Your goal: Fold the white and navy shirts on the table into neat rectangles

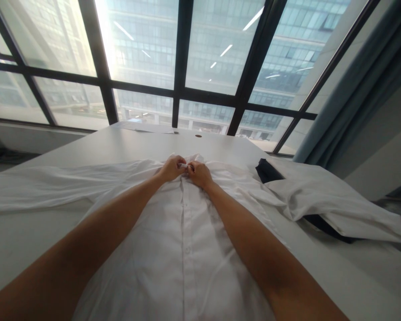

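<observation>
Head camera: your left hand (172,168) and right hand (198,174) meet at the far end of the white shirt (183,240), near its collar, and both are pinched tight on the cloth along the button strip, fingertips almost touching each other. The shirt lies flat on the white table (26,236), front side up, its row of buttons running straight toward you between your forearms. One sleeve (53,183) stretches out flat to your left across the tabletop. To your right, the other sleeve (324,200) is bunched and folded over a dark garment (267,170), which pokes out near the shirt's shoulder and again under the sleeve's lower edge. Nothing lies between your hands and the collar; your own forearms cover part of the shirt front. Beyond the table's far edge stands a large window (183,67) with dark frames, and a blue-grey curtain (357,89) hangs at its right side.
</observation>
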Available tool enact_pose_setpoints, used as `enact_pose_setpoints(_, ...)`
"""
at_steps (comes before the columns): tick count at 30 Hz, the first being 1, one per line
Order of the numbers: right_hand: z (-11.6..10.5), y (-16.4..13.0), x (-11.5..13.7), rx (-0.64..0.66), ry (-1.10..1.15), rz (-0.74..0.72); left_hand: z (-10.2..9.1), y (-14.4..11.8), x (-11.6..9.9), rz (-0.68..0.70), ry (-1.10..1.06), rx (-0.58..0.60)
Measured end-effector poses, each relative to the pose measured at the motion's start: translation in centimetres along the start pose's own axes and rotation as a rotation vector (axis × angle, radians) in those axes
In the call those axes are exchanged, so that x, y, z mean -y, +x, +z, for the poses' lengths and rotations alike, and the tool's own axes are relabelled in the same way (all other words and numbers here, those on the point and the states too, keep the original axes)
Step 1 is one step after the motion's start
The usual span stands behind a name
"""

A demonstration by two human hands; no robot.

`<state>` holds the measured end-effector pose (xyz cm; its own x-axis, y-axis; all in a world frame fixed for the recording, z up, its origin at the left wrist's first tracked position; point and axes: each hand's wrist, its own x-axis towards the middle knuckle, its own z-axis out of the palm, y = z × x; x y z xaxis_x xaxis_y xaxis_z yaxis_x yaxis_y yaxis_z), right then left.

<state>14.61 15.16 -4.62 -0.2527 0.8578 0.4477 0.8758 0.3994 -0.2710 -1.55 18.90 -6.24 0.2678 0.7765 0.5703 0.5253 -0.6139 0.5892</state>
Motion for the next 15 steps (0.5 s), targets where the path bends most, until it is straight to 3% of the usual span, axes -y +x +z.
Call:
enact_pose_setpoints(9,-0.4,0.7,-0.9,0.075,0.024,-0.027,-1.0,-0.8,-1.6,0.176,0.269,0.035)
enact_pose_setpoints(15,-0.1,0.6,-1.5,0.060,0.110,-0.002,-1.3,-0.9,-2.0,0.184,0.354,0.038)
